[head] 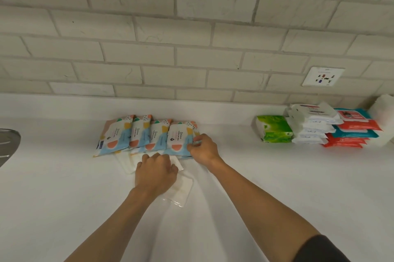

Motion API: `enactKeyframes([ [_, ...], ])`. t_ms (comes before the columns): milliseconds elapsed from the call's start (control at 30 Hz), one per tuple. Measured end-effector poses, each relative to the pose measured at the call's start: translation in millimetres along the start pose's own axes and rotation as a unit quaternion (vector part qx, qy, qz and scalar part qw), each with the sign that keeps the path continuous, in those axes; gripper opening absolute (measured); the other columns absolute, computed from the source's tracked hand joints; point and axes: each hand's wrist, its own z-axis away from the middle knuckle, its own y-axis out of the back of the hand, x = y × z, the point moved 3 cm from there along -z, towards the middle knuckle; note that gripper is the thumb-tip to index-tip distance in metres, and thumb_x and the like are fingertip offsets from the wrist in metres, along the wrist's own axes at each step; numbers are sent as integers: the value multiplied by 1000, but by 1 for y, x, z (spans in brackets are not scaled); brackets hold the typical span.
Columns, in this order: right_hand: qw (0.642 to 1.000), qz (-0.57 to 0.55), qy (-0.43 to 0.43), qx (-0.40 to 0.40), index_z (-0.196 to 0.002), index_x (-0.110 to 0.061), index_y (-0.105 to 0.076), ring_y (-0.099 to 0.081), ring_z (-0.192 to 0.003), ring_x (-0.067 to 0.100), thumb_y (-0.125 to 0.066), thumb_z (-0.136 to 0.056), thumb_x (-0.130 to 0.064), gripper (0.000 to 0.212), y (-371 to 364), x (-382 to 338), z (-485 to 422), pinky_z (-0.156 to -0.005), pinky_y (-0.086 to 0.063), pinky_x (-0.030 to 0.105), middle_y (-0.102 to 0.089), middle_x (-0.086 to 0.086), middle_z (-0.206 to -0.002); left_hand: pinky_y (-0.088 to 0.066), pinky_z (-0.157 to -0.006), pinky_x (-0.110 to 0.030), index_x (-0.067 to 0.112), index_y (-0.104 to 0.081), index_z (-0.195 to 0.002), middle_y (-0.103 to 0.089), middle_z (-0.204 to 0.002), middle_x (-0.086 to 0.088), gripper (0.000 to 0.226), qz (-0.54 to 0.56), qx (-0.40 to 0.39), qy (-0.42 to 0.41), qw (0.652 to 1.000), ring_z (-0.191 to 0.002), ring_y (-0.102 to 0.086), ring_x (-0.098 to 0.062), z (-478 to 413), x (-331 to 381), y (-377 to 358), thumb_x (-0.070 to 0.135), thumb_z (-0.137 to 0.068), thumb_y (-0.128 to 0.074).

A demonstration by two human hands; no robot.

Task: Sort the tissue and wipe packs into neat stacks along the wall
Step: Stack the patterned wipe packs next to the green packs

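**Both hands on the packs**

My left hand (155,173) lies on a clear-wrapped white pack (181,190), fingers curled over its far end. My right hand (203,148) pinches the right edge of the last of four patterned packs (147,133). These overlap in a row at 12 o'clock, near the wall (191,48). Other white packs (125,162) poke out from under that row at 11. At 2 o'clock, along the wall, a green pack (275,128), a white stack (311,126) and a red-teal stack (354,131) sit side by side on the counter (64,187). An outlet (323,76) is above them. A metal rim (8,144) shows at 9.
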Motion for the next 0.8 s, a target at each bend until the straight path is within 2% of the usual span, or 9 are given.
enactKeyframes([
  [67, 1000, -13, -17, 9, -122, -9, -51, -62, -108, 23, -66, -89, -24, 39, -5, -4, -3, -78, -49, 22, -60, 11, -124, -51, -86, -41, 20, -62, -103, -65, -109, 0, 24, 48, 19, -2, 999, -103, -51, -25, -5, -2, 2, 38, -88, -57],
  [200, 997, -34, -60, 29, -126, -3, -49, -60, -115, 27, -72, -84, -28, 54, -14, -9, -13, -88, -51, 28, -59, 11, -128, -51, -87, -41, 18, -60, -116, -61, -120, -4, 32, 86, 42, -27, 995, -111, -49, -28, -16, -6, 5, 31, -87, -60],
  [267, 995, -40, -89, 33, -127, -4, -53, -62, -112, 27, -76, -78, -35, 62, -19, -9, -21, -91, -54, 32, -61, 11, -127, -50, -88, -41, 18, -60, -118, -62, -119, -5, 34, 93, 38, -28, 995, -111, -49, -29, -22, -7, 6, 29, -86, -60],
  [400, 989, -66, -128, 31, -121, -6, -59, -67, -104, 26, -79, -72, -41, 64, -28, -11, -28, -85, -58, 36, -67, 10, -119, -49, -92, -41, 17, -59, -120, -60, -123, -5, 33, 110, 17, -21, 994, -118, -47, -28, -25, -4, 3, 28, -88, -59],
  [500, 982, -109, -150, 31, -112, -7, -65, -70, -92, 24, -83, -69, -35, 54, -33, -9, -30, -72, -61, 34, -70, 9, -109, -51, -92, -42, 17, -59, -117, -60, -122, -4, 30, 132, 9, -14, 991, -118, -47, -27, -27, -5, 2, 27, -88, -59],
  [600, 969, -186, -159, 42, -99, -9, -70, -67, -70, 21, -82, -70, -29, 37, -35, -3, -30, -50, -51, 25, -73, 8, -94, -55, -83, -42, 18, -61, -109, -65, -110, -3, 26, 153, 11, -3, 988, -107, -56, -26, -30, -11, 4, 28, -85, -60],
  [700, 950, -262, -156, 69, -86, -10, -71, -66, -63, 20, -79, -75, -24, 19, -27, -1, -29, -52, -51, 24, -74, 8, -84, -56, -80, -38, 18, -61, -109, -65, -106, 1, 25, 175, 8, 10, 984, -99, -60, -23, -32, -13, 11, 29, -87, -60],
  [800, 935, -312, -145, 81, -81, -6, -72, -71, -71, 25, -76, -79, -17, 12, -8, 1, -27, -58, -59, 32, -75, 8, -80, -53, -84, -35, 18, -60, -109, -59, -103, 5, 22, 224, 6, 40, 974, -101, -60, -23, -34, -12, 17, 27, -89, -62],
])
